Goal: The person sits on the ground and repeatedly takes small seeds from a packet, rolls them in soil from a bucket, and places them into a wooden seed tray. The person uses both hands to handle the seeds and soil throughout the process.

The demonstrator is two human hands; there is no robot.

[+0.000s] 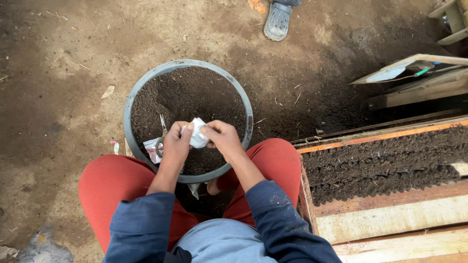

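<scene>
Both hands, left hand (174,145) and right hand (222,135), pinch a small white plastic packet (197,136) above the round grey soil-filled basin (146,83); opening it seems underway, needing a careful tear.

We see only a part of the small white packet (198,137), because the fingers (185,130) of the left hand (174,147) and the right hand (223,138) cover its sides. Any marks on it are too small to tell. The scissors (161,134) lie on the soil in the grey basin (187,65), and the left hand hides their lower part. A second packet (152,150) at the basin rim is half under that hand. At the top edge, a grey shoe (278,20) of another person is cut off, and so is an orange thing (257,5) beside it. The wooden tray (390,219) with soil runs out of the picture on the right.
</scene>
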